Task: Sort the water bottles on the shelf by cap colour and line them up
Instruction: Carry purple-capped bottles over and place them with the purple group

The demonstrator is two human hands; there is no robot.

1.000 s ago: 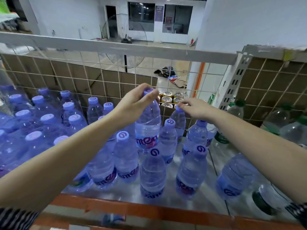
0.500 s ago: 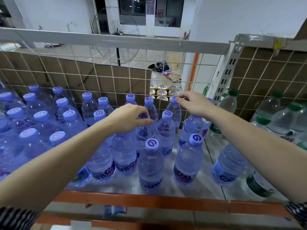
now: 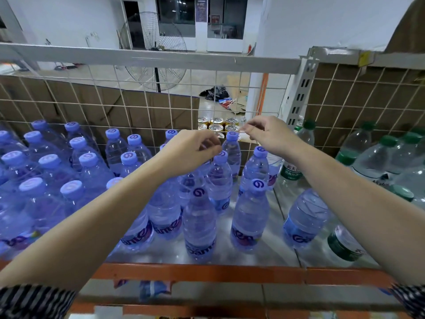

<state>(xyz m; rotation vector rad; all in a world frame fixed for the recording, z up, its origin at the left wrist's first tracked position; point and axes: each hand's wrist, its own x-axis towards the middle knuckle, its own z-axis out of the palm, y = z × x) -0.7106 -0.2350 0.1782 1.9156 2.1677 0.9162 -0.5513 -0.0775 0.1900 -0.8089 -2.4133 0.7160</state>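
Many blue-capped bottles (image 3: 87, 158) stand on the left and middle of the metal shelf (image 3: 255, 255). Green-capped bottles (image 3: 388, 141) stand at the right. My left hand (image 3: 190, 150) is curled over the top of one blue-capped bottle (image 3: 189, 183) in the middle cluster, and its cap is hidden under my fingers. My right hand (image 3: 269, 134) is further back, fingertips pinched together at the right edge of the rear blue-capped bottle's cap (image 3: 232, 135), which shows in full.
A blue-labelled bottle (image 3: 303, 217) and a green-labelled one (image 3: 345, 242) lie tipped at the front right. A wire grid (image 3: 138, 107) backed with cardboard closes the rear, with cans (image 3: 217, 125) behind it. An orange rail (image 3: 207, 271) edges the front. A white post (image 3: 301, 93) divides the bays.
My left hand brought its raised bottle down onto the shelf among the others. My right hand's fingers slid off the rear bottle's cap to its right edge.
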